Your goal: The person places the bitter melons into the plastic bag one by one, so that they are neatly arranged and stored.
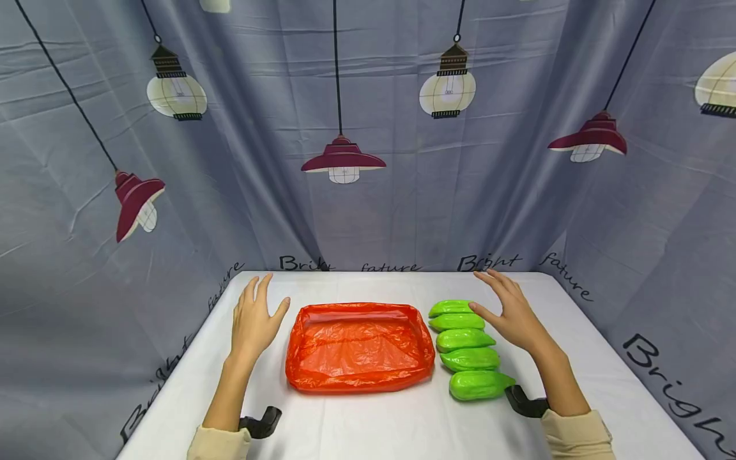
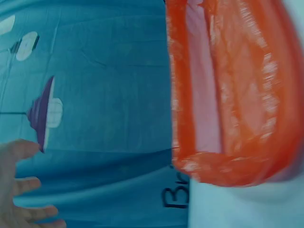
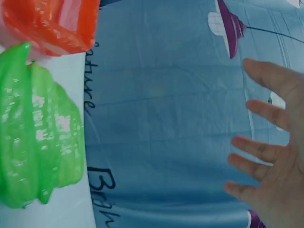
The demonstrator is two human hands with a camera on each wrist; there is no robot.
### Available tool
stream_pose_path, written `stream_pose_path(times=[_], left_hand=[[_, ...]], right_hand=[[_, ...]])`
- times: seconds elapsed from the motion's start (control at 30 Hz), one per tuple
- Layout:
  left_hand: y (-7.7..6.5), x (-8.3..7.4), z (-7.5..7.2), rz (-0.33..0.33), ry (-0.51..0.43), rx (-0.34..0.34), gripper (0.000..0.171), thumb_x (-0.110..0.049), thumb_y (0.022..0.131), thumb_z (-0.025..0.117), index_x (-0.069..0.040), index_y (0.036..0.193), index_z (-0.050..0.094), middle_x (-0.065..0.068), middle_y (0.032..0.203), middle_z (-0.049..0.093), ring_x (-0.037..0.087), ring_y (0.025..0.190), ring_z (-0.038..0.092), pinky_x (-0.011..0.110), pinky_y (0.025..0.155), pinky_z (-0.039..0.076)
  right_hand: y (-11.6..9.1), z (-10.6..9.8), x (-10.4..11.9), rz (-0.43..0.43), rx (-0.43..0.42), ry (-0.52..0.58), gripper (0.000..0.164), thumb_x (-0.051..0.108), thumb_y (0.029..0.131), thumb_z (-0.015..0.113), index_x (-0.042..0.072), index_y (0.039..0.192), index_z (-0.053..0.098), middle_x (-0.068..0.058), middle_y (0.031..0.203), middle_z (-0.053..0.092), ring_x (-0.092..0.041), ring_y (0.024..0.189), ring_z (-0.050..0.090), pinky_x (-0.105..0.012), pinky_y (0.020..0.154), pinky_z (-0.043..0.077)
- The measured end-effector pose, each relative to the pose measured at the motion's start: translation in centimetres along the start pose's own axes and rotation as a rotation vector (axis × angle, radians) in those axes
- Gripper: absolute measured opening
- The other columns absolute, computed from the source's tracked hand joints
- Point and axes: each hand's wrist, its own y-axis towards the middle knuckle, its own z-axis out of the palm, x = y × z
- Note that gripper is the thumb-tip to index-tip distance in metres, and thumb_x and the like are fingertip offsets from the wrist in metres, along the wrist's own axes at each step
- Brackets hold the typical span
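Observation:
A rectangular container wrapped in thin red plastic (image 1: 359, 348) sits mid-table, its hollow facing up. Right of it, several glossy green, ridged, tapered vegetable-like pieces (image 1: 476, 386) lie in a column running front to back; their exact kind is unclear. My left hand (image 1: 253, 326) hovers left of the red container, fingers spread, holding nothing. Above and just right of the green pieces, my right hand (image 1: 514, 316) is raised with its fingers apart and nothing in it. The right wrist view shows the ridged green pieces (image 3: 16, 137) beside the container's corner.
A white tabletop (image 1: 322, 425) lies under everything. Grey-blue curtain (image 1: 379, 223) with printed lamps and lettering hangs behind and at both sides. Each wrist carries a black camera mount, one on the left (image 1: 261, 423) and one on the right (image 1: 526, 404), near the front green piece.

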Motion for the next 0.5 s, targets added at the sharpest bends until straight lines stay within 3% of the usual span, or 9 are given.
stream_pose_path(times=[0.3, 0.5], left_hand=[[-2.9, 2.2, 3.3, -0.028, -0.284, -0.078, 0.051, -0.028, 0.091, 0.058, -0.017, 0.139, 0.041, 0.015, 0.137, 0.037, 0.038, 0.124, 0.037, 0.057, 0.097, 0.031], [-4.6, 3.7, 5.8, -0.067, -0.353, -0.047, 0.049, -0.027, 0.092, 0.057, -0.019, 0.138, 0.043, 0.016, 0.136, 0.037, 0.038, 0.123, 0.038, 0.060, 0.096, 0.031]], right_hand=[[-4.4, 1.0, -1.4, -0.063, 0.002, 0.130, 0.050, 0.017, 0.078, 0.074, 0.017, 0.125, 0.057, -0.007, 0.124, 0.055, -0.031, 0.116, 0.046, -0.060, 0.088, 0.037], [-7.1, 3.2, -2.9, -0.064, 0.058, 0.232, 0.047, 0.010, 0.074, 0.076, 0.020, 0.118, 0.063, -0.004, 0.122, 0.057, -0.012, 0.116, 0.046, -0.059, 0.088, 0.038]])
